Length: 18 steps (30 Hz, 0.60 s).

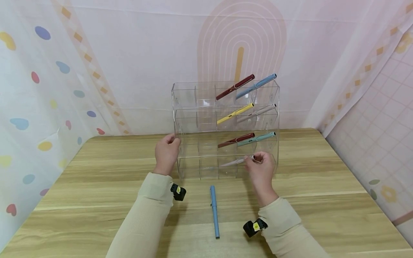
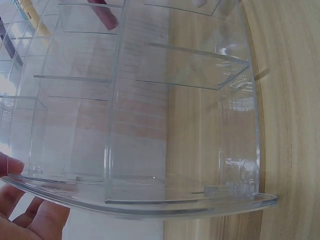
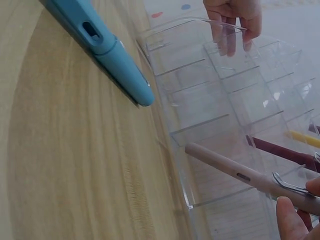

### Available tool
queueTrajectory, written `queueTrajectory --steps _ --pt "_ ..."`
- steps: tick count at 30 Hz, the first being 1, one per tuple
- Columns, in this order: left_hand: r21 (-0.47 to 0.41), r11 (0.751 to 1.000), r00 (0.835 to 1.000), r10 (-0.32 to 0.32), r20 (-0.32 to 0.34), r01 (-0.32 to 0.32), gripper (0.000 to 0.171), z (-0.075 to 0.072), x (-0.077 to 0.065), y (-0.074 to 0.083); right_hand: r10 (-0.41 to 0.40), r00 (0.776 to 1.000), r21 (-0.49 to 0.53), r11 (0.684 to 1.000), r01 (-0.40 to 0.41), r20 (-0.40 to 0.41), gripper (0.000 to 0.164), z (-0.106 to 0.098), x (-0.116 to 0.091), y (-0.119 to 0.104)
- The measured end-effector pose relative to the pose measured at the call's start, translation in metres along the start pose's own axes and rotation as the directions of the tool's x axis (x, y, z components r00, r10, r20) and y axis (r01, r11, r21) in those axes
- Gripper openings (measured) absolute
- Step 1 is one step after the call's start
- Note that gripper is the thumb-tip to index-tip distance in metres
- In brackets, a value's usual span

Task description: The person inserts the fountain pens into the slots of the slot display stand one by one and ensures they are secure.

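My left hand [image 1: 166, 153] grips the left side panel of a clear acrylic pen rack [image 2: 109, 135], thumb on the inner face and fingers outside. At the rack's lowest tier, my right hand [image 1: 262, 172] pinches a pale pinkish pen [image 3: 220, 164] near its metal clip. That pen lies slanted, its far end over a compartment of the bottom row. On the wooden table in front of the rack, between my forearms, lies a blue pen [image 1: 214, 215] with its clip end toward the rack.
Higher tiers hold slanted pens on the right half: a dark red pen [image 1: 235, 87] and light blue pen [image 1: 256, 86] on top, a yellow pen [image 1: 235, 113] and grey pen [image 1: 258, 113] below, then another dark red pen [image 1: 236, 140] and a teal pen [image 1: 256, 138]. A patterned curtain [image 1: 145, 53] hangs behind.
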State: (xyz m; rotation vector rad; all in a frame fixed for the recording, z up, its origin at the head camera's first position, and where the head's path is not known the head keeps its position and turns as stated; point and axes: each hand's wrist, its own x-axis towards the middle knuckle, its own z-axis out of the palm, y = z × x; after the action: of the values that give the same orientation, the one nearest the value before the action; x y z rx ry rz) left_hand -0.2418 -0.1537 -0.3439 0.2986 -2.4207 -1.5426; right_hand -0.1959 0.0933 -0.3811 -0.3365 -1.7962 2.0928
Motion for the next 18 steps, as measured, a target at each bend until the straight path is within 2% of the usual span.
queueTrajectory --steps 18 --pt "-0.004 1.0 1.0 0.007 -0.005 -0.007 0.036 0.0007 -0.0002 0.0003 0.009 0.998 -0.023 1.0 -0.007 0.057 0.022 -0.002 -0.0041 0.0045"
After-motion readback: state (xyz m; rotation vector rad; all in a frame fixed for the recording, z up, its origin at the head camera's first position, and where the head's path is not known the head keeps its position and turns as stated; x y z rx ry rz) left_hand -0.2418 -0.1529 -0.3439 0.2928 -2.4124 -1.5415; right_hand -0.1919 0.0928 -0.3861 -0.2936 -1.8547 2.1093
